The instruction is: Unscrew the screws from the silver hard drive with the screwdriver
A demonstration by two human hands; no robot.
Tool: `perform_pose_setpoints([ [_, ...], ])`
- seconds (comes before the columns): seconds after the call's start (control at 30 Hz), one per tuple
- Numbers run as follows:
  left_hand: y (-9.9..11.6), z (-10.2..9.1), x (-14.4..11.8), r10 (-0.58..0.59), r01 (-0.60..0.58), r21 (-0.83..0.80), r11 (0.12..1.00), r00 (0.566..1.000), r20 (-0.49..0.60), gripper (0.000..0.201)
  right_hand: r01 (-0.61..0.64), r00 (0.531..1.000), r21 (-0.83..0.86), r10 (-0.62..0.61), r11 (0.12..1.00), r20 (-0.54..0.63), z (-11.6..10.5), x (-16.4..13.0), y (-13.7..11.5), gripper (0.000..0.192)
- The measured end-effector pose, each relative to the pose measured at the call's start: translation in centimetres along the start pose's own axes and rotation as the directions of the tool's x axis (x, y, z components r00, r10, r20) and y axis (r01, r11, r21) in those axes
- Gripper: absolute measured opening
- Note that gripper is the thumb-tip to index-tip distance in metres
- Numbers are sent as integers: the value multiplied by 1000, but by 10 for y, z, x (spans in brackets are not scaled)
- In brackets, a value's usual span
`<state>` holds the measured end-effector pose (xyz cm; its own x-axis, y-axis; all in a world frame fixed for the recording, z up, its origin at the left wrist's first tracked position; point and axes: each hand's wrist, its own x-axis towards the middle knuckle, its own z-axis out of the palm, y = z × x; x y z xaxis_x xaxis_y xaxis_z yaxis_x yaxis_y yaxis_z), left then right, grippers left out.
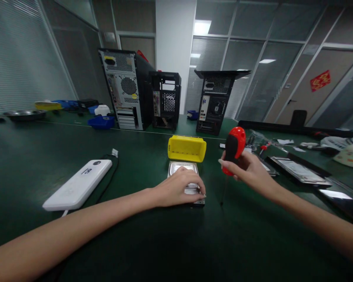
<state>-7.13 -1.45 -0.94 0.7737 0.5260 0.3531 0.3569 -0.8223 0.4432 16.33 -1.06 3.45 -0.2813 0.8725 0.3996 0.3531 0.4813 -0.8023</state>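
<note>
A silver hard drive lies flat on the green table in front of me. My left hand is bent over it, covering much of its top. Thumb and fingers close together at the drive's near right corner; whether a small part is pinched there is hidden. To the right, my right hand is wrapped around the red and black handle of a screwdriver. Its thin shaft points down, with the tip close to the tabletop, beside the drive and apart from it.
Directly behind the drive stands a yellow bin. A white power bank with a cable lies at left. Computer cases stand along the back, near a blue bin. Another drive in a dark tray lies at right.
</note>
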Motion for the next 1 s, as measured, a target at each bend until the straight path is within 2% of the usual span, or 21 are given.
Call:
perform_pose_setpoints([
  [0.1, -2, 3, 1, -26, 25, -90, 996, 1000, -9, 9, -33, 999, 105, 34, 994, -6, 0, -11, 9, 42],
  [0.23, -2, 5, 2, -61, 55, -227, 972, 998, -18, 11, 39, 993, 243, -10, 969, -119, -2, -11, 3, 43],
  [0.33, -1, 3, 2, -70, 63, -274, 960, 997, -17, 13, 94, 988, 303, -50, 948, -149, 1, -4, -4, 41],
  [0.57, -2, 5, 4, -45, 42, -190, 981, 999, -11, 12, 126, 991, 336, -106, 933, -76, 12, 0, -10, 41],
  [0.83, -4, 6, 7, -76, 73, -260, 963, 997, -4, 12, 173, 985, 317, -169, 933, -39, 17, -5, -10, 40],
  [1.0, -7, 7, 7, -113, 103, -362, 927, 994, -6, 13, 191, 980, 316, -200, 929, -2, 16, -7, -12, 39],
])
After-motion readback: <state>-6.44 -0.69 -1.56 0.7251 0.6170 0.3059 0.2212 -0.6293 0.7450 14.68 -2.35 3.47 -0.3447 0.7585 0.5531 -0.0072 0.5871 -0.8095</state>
